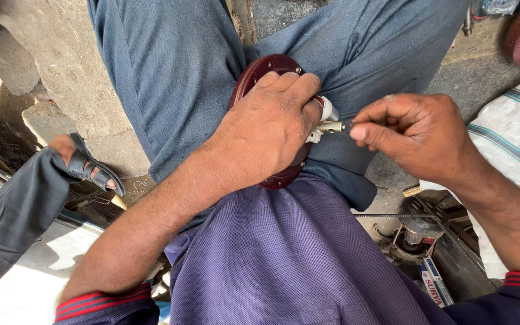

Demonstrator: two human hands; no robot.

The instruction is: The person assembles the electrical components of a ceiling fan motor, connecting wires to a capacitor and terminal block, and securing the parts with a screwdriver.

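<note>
While the left hand (pixel 272 129) grips the maroon disc (pixel 260 75) on the lap, keep it steady and twist squarely with right hand (pixel 413 135) fingers pinched at the brass shaft (pixel 332 126) tip.

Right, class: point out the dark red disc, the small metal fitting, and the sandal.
Disc (pixel 259 72): head view, upper rim above the left hand.
Fitting (pixel 331 126): head view, its brass-coloured middle.
Sandal (pixel 82 164): head view, dark strap across the foot.
</note>
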